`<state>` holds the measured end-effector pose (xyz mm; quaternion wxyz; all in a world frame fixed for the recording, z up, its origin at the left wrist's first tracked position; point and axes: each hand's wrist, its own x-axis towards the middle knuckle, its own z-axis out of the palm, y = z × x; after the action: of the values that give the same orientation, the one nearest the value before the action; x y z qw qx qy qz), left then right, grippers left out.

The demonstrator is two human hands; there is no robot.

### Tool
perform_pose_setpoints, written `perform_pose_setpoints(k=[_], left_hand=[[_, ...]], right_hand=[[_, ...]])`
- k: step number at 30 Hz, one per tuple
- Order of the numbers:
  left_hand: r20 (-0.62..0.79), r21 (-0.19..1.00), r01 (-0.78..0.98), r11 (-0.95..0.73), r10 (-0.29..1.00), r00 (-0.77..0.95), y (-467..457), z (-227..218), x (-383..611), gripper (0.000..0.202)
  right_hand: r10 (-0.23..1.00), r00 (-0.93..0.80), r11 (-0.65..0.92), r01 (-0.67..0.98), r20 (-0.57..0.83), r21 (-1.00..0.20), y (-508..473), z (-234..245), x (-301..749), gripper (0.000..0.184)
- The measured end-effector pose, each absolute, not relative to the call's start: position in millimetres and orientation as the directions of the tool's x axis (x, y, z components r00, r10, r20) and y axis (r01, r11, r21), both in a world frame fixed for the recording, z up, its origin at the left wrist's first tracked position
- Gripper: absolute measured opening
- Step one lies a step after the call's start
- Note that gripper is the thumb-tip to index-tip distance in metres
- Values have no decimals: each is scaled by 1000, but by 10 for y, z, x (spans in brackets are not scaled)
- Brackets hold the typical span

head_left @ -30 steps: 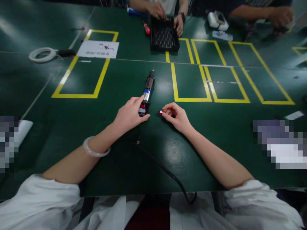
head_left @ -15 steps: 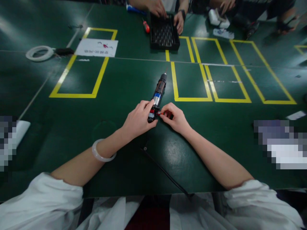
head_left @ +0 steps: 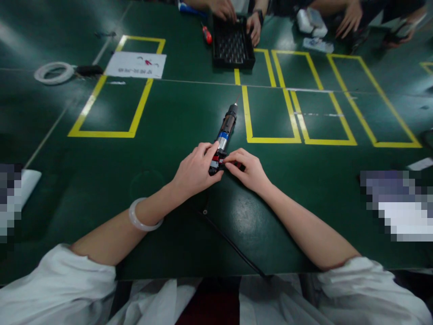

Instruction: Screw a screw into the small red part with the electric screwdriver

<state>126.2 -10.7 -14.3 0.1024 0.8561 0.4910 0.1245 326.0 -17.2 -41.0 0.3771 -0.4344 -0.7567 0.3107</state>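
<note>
An electric screwdriver (head_left: 228,124) with its inner parts exposed lies on the green table, bit pointing away from me. A blue and silver motor section shows along its middle. My left hand (head_left: 196,167) is closed around its near end, fingers on top and thumb at the lower side. At the right of that same end, my right hand (head_left: 248,169) pinches with thumb and fingertips at a small red piece, mostly hidden by the fingers. A black cord (head_left: 233,243) runs from below the left hand to the table's front edge.
Across the table a co-worker's hands are at a black tray (head_left: 233,63) of small metal parts, beside a red-handled screwdriver (head_left: 207,35). A paper sheet (head_left: 135,64) and a white coil (head_left: 54,73) lie at left. Yellow tape (head_left: 270,140) marks rectangles. Blurred items lie at both sides.
My right fingers have shifted slightly at the screwdriver's near end, and less of the red piece shows. The left hand keeps its hold. A co-worker's hand at the far right has moved rightward.
</note>
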Motion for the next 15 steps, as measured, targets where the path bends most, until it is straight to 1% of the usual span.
perform_pose_setpoints(k=[8, 15], left_hand=[[95, 252, 859, -446, 894, 437, -103, -143, 1275, 70], [83, 237, 872, -429, 903, 421, -59, -144, 1257, 69]], right_hand=[[924, -274, 357, 372, 266, -857, -219, -365, 3263, 13], [919, -319, 329, 290, 233, -899, -230, -339, 3264, 15]])
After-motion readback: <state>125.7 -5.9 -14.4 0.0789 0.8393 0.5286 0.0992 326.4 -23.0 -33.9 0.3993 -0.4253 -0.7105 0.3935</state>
